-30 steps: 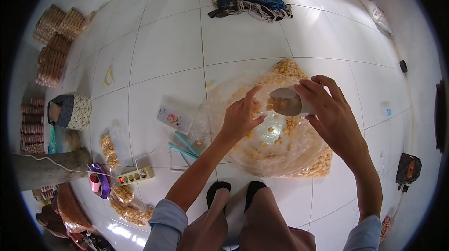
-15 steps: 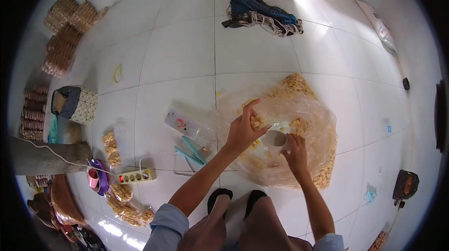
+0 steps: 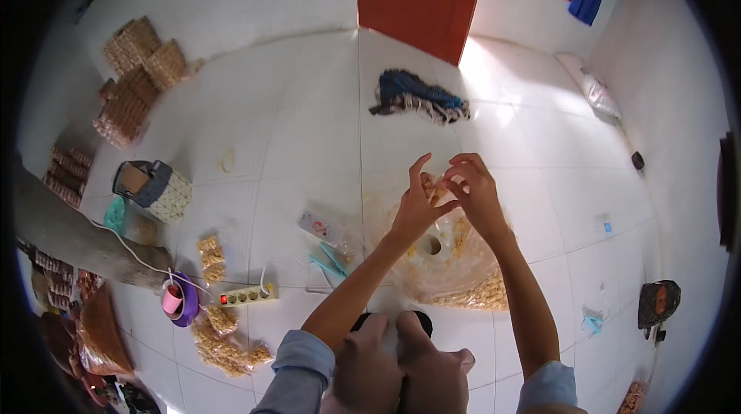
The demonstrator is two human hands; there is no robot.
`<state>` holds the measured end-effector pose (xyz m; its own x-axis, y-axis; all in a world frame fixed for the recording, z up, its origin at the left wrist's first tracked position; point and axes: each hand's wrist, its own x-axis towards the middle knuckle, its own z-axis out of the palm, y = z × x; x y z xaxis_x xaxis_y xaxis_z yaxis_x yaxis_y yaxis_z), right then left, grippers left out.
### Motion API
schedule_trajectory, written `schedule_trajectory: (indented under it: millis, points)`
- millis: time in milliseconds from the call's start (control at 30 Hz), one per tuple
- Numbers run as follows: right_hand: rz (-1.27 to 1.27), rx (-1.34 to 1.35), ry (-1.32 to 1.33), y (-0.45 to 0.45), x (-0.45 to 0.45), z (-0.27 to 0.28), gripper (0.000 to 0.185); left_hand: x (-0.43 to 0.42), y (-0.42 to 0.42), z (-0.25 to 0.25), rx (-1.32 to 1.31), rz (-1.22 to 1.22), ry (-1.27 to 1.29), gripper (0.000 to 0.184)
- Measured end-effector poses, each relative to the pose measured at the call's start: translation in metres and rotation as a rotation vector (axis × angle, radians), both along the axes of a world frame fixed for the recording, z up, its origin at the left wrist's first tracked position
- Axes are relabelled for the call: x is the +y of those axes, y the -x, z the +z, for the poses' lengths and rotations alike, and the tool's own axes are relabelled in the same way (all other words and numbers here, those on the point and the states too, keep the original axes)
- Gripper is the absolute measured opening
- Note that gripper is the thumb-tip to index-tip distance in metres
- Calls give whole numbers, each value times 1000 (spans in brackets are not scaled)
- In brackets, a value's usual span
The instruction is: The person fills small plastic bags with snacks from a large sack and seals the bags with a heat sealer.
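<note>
Two hands (image 3: 415, 211) (image 3: 482, 204), one held bag (image 3: 434, 191), one cup (image 3: 430, 246)

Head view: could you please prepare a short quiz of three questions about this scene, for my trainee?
1. True or false: the cup is apart from both the left hand and the right hand.
2. Multiple choice: what is between the hands? A) a blue cloth; B) a small packet with snack pieces; C) a shoe.
3. Fill in: the lit spot on the power strip is ____.

Key: 1 true; 2 B; 3 red.
</note>
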<state>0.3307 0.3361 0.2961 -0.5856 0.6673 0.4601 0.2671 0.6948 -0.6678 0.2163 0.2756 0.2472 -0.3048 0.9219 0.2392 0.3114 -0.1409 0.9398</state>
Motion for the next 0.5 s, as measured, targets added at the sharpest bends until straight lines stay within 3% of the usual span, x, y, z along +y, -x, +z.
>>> schedule_trajectory:
  millis: [67,167,300,500]
  points:
    - [-9,118,-175,-4,-10,41,13,-11,-1,22,-281,-142,-260,81]
    - [30,196,-216,-10,-23,86,12,-29,12,59,-473,-281,-167,73]
    - [86,274,-191,-10,-51,124,12,-49,21,84,-366,-330,-147,61]
    - [65,290,-128,-1,-80,102,15,-79,16,70,-475,-240,-248,49]
